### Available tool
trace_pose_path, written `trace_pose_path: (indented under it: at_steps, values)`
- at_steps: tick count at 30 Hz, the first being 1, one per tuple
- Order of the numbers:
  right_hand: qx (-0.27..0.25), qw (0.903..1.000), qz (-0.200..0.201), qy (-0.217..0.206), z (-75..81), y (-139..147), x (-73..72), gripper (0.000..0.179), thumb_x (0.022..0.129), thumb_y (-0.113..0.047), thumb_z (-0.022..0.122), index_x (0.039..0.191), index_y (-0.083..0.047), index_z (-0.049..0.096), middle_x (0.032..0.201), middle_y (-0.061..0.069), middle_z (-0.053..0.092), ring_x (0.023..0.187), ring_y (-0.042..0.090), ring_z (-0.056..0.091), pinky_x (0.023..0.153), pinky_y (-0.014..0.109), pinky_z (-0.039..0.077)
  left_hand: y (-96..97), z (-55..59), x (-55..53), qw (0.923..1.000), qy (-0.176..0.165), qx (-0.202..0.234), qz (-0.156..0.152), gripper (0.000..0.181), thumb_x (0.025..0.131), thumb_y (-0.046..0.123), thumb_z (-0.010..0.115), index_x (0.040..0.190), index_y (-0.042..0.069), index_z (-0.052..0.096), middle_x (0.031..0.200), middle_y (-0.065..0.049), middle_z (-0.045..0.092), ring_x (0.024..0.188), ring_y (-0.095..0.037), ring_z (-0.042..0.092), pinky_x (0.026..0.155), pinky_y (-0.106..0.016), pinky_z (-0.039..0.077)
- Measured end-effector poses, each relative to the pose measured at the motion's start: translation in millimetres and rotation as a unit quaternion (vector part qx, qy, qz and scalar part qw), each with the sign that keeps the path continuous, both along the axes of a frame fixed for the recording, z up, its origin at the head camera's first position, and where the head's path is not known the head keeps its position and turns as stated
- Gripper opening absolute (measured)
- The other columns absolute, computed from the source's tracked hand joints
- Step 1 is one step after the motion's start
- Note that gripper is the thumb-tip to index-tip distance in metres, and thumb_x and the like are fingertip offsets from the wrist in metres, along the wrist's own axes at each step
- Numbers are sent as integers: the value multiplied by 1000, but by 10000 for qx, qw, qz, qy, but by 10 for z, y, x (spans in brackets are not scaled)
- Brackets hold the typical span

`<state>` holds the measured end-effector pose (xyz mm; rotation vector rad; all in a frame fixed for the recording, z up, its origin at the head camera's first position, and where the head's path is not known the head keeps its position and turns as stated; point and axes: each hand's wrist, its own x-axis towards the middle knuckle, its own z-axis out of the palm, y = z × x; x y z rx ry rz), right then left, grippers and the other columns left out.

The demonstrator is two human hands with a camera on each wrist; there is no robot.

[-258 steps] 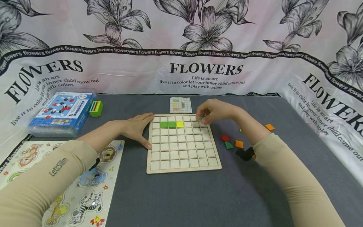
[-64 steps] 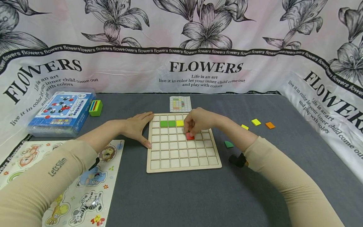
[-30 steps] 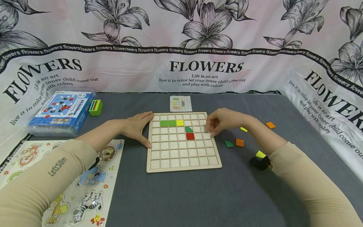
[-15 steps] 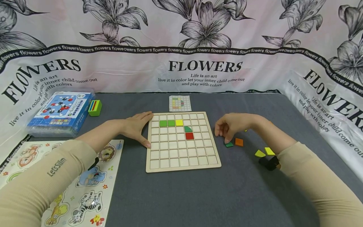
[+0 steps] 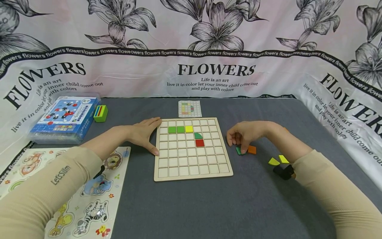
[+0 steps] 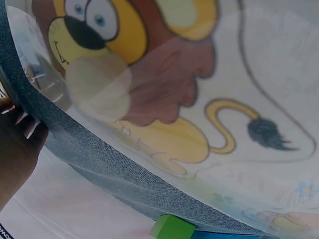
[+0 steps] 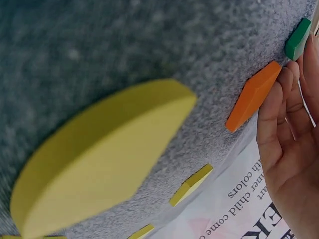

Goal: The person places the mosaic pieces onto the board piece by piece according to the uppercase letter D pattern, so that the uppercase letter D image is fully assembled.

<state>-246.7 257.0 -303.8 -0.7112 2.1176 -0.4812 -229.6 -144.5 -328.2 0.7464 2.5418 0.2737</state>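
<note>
A wooden grid board (image 5: 194, 180) lies mid-table. On it sit two light green squares (image 5: 176, 129), a yellow square (image 5: 189, 128), a dark green quarter-round piece (image 5: 198, 135) and a red square (image 5: 199, 143). My left hand (image 5: 142, 135) rests along the board's left edge, thumb spread from fingers; the left wrist view shows part of the hand (image 6: 19, 152). Right of the board, my right hand (image 5: 245, 133) touches another dark green piece (image 5: 238, 151) with its thumb; the other fingers are bent and apart from it. An orange square (image 5: 252, 150) lies beside the thumb.
A small printed pattern card (image 5: 189, 109) lies behind the board. Yellow pieces (image 5: 273, 161) lie near the right wrist's black strap (image 5: 283, 172). At left are an animal picture board (image 5: 119, 172), a boxed set (image 5: 64, 116) and a green block (image 5: 100, 113).
The dark green quarter-round and red square have come onto the board. My right hand has withdrawn rightward to the loose pieces; the green piece there has shifted slightly left. My left hand stays put.
</note>
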Motion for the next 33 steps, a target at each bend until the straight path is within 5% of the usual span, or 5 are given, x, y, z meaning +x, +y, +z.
trace_pose_path:
  at_steps: [11, 33]
  values:
    - [176, 9973, 156, 698, 11, -58, 58, 27, 74, -4, 84, 92, -16, 69, 90, 4, 64, 80, 16, 59, 68, 28, 54, -5, -11, -4, 10000, -36, -13, 6, 130, 72, 67, 77, 160, 3, 4, 167, -22, -3, 154, -46, 4, 122, -65, 16]
    - [485, 9972, 148, 553, 37, -81, 89, 17, 75, -10, 84, 84, -14, 71, 79, -1, 73, 71, 13, 67, 64, 29, 54, 2, -19, -7, 10000, -29, -44, 22, 130, 72, 67, 77, 160, 4, 4, 167, -21, -2, 155, -45, 4, 122, -65, 16]
